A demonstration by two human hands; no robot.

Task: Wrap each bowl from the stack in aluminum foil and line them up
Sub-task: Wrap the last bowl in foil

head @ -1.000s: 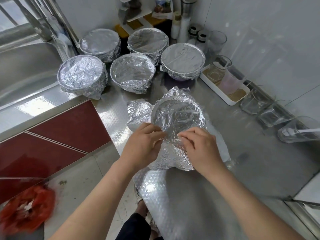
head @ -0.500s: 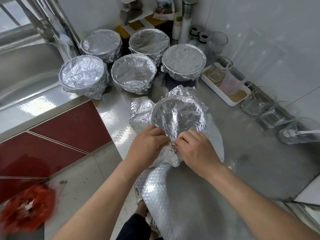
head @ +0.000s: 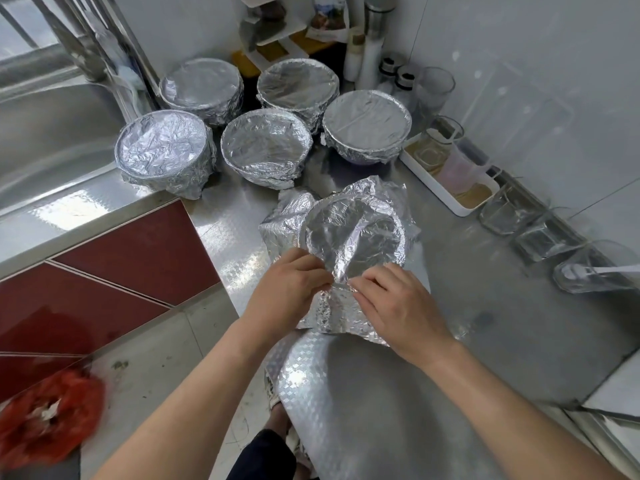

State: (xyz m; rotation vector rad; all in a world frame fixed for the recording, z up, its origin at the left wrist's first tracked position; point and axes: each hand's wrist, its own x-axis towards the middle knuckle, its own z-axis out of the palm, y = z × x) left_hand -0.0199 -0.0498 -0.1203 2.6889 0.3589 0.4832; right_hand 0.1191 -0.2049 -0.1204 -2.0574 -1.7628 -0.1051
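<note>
A bowl half wrapped in aluminum foil (head: 353,237) stands on the steel counter (head: 485,306) in front of me. Loose foil sticks out at its far and left sides and hangs over its near side. My left hand (head: 287,289) and my right hand (head: 394,306) meet at the bowl's near rim, each pinching the foil into a raised fold between them. Behind it stand several bowls fully covered in foil, among them one at the left (head: 164,152), one in the middle (head: 265,147) and one at the right (head: 367,126).
A sink (head: 45,133) lies at the far left. A white tray (head: 453,181) with cups sits at the right, and glass containers (head: 512,213) line the wall. Bottles and a rack (head: 304,26) stand at the back. A red bag (head: 45,420) lies on the floor.
My hands moved together along the near rim and gathered the foil into a crease. The loose foil at the near side has been drawn tighter against the bowl.
</note>
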